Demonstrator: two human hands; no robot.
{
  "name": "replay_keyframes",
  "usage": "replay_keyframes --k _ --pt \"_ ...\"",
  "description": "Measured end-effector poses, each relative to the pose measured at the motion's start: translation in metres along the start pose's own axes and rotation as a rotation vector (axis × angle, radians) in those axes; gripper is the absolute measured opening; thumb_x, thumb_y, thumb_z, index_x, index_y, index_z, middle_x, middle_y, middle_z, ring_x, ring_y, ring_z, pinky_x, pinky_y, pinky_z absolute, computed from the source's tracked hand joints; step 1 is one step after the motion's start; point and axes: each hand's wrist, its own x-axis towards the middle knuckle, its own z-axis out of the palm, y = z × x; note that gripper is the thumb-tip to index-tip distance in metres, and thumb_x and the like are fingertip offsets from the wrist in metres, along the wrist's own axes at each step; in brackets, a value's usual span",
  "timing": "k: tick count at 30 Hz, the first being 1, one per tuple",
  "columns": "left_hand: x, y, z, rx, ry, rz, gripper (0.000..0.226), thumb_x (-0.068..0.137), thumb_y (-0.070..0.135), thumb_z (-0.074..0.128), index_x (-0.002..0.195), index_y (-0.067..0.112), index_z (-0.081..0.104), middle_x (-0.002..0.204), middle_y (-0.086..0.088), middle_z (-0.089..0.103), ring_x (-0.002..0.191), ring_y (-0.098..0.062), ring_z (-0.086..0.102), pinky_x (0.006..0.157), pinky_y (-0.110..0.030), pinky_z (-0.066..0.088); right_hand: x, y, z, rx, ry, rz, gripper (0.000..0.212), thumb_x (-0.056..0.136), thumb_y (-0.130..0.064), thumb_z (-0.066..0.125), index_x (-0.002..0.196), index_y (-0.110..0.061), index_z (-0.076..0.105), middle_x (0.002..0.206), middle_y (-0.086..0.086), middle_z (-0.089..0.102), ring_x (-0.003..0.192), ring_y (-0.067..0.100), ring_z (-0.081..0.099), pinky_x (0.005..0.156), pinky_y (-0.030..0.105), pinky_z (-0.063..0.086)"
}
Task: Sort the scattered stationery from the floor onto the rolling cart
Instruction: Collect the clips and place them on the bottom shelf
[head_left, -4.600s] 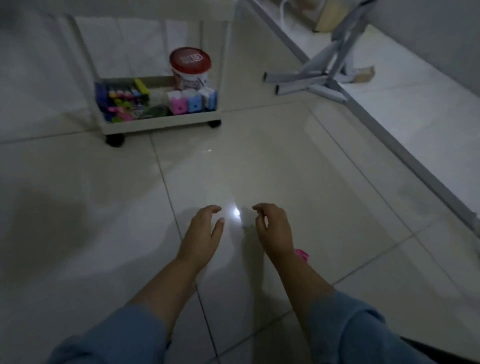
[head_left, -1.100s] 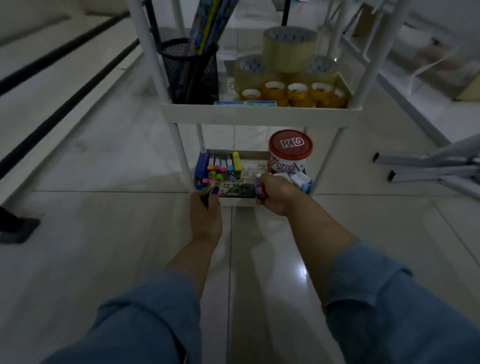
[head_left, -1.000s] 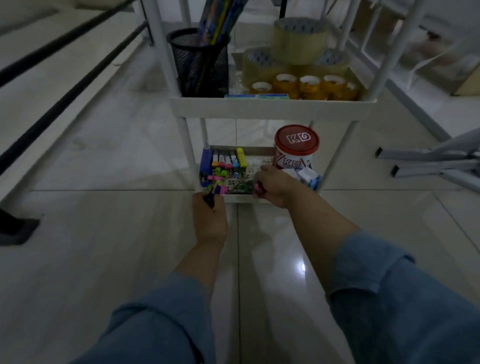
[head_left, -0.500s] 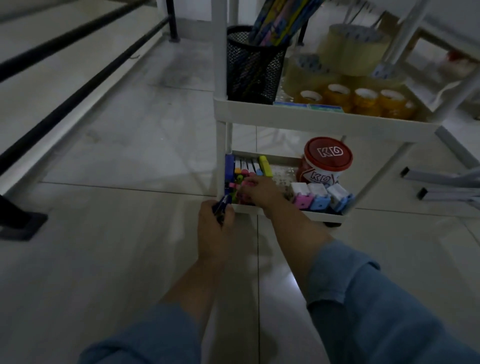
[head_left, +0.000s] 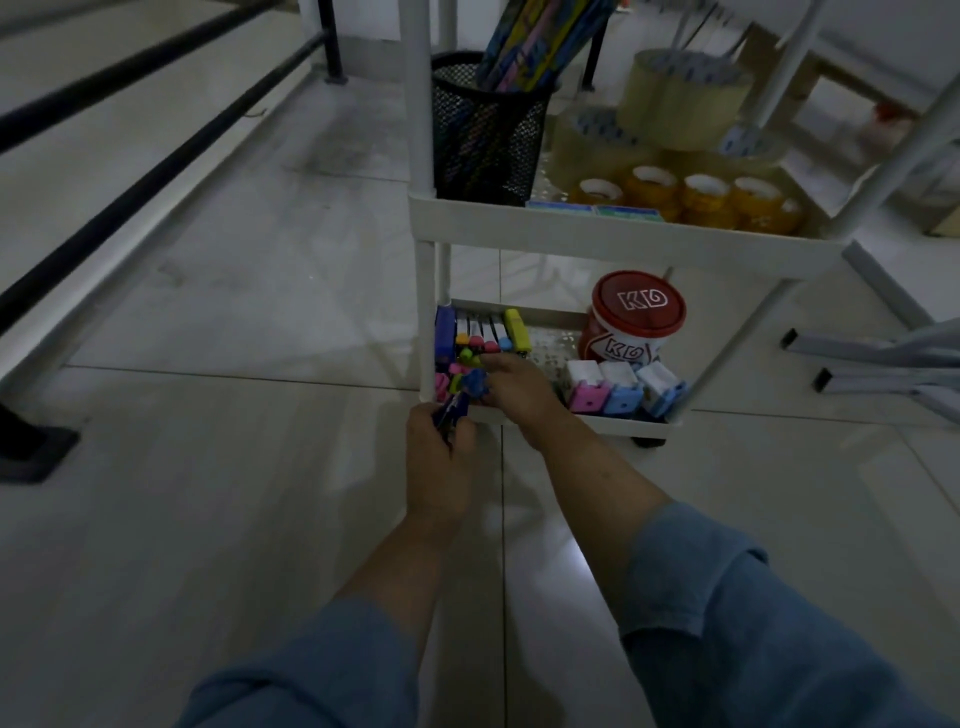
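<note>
The left hand (head_left: 439, 457) gripped dark blue pens (head_left: 451, 412) just beside the rolling cart's bottom tray (head_left: 623, 427); the right hand (head_left: 514, 387) pinched a small blue item (head_left: 475, 382) among its markers (head_left: 480, 338).

There is one white rolling cart (head_left: 623, 236), with two shelves in view. The upper shelf holds one black mesh pen cup (head_left: 485, 140), three large clear tape rolls (head_left: 685, 98), four small yellow tape rolls (head_left: 706, 197) and two flat blue-green packets (head_left: 595, 209). The lower shelf holds one red-lidded tub (head_left: 636, 322) and three small blocks (head_left: 621, 392), one pink and two blue. Its markers (head_left: 483, 332) are too crowded to count. There are two hands: the left hand (head_left: 436, 457) grips dark blue pens (head_left: 451, 410), number unclear, and the right hand (head_left: 514, 384) is beside it.
</note>
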Motion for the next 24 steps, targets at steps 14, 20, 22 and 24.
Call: replay_keyframes --k 14,20,22,24 --pt "0.031 0.020 0.029 0.236 -0.120 0.171 0.052 0.086 0.013 0.064 0.133 0.006 0.044 0.131 -0.014 0.041 0.118 -0.025 0.046 0.098 -0.022 0.038 -0.043 0.073 -0.034 -0.138 0.544 -0.372 0.022 0.088 -0.004 0.049 0.104 -0.005 0.065 0.099 0.009 0.066 0.083 0.015 0.059 0.067 0.011 0.042" --pt "0.036 0.012 0.038 0.105 -0.166 0.293 0.070 0.080 0.001 0.067 0.142 0.011 0.035 0.135 -0.006 0.049 0.124 -0.018 0.049 0.100 -0.018 0.042 -0.010 0.045 -0.059 -0.065 0.367 -0.281 0.030 0.094 -0.010 0.052 0.122 -0.003 0.058 0.122 0.012 0.059 0.104 0.014 0.055 0.082 0.004 0.043" --pt "0.035 0.013 0.042 0.039 -0.159 0.289 0.072 0.078 -0.003 0.068 0.141 0.007 0.034 0.134 -0.006 0.050 0.122 -0.018 0.051 0.094 -0.010 0.043 -0.004 0.043 -0.062 -0.114 0.384 -0.270 0.032 0.093 -0.012 0.055 0.123 -0.004 0.058 0.124 0.012 0.059 0.110 0.020 0.056 0.092 0.021 0.047" --pt "0.034 0.016 0.043 -0.035 -0.140 0.296 0.072 0.076 -0.006 0.070 0.138 0.006 0.036 0.129 -0.004 0.052 0.118 -0.016 0.054 0.091 -0.014 0.048 -0.005 0.039 -0.061 -0.096 0.394 -0.260 0.030 0.091 -0.014 0.058 0.118 -0.003 0.062 0.117 0.013 0.063 0.104 0.020 0.060 0.089 0.026 0.049"
